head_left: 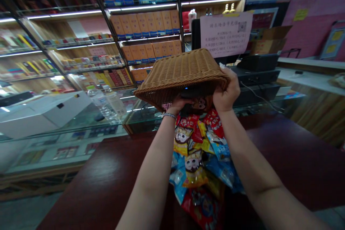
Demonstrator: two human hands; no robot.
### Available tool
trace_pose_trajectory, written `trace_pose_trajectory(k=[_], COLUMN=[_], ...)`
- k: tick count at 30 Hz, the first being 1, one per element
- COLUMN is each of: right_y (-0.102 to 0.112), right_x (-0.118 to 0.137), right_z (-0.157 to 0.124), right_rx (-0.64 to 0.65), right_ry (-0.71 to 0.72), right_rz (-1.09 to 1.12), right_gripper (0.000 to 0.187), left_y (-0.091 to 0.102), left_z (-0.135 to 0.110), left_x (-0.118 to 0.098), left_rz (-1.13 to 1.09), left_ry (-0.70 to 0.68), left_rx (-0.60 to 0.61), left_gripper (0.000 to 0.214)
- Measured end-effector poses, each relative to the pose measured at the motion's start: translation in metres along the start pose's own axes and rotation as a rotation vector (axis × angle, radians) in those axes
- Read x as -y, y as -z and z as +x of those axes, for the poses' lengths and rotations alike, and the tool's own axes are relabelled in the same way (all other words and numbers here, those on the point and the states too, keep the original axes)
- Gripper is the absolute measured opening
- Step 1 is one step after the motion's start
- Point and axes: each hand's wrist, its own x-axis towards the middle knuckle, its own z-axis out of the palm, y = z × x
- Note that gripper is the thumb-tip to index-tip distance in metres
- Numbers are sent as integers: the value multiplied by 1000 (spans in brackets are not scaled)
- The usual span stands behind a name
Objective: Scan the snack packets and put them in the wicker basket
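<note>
I hold a woven wicker basket [180,73] tipped upside down above a dark red counter [107,172]. My right hand [228,93] is closed round its right rim. My left hand [178,106], with a bracelet at the wrist, grips the near rim from underneath; its fingers are partly hidden by the basket. Below the basket lies a heap of colourful snack packets [201,158], red, yellow and blue, spread on the counter between my forearms.
A glass display case [81,129] with two water bottles [107,102] and a white box [43,113] stands at the left. Behind are lit shelves of orange boxes [147,25]. A monitor with a pink notice [225,34] and a till stand at the back right.
</note>
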Motion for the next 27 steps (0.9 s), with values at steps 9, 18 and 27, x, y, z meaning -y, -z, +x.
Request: trace_pose_trajectory(k=[9, 18, 27], right_y=[3, 15, 99], right_x=[4, -6, -76], right_z=[15, 23, 45], right_rx=[-18, -21, -262], right_ry=[62, 62, 63], right_rz=[0, -148, -208], right_gripper=[35, 43, 74], left_y=[3, 2, 5], left_z=[-5, -45, -66], left_x=[-16, -9, -2], left_rz=[115, 260, 211], left_ry=[-8, 115, 67], left_rx=[58, 310, 301], left_gripper=[64, 37, 43])
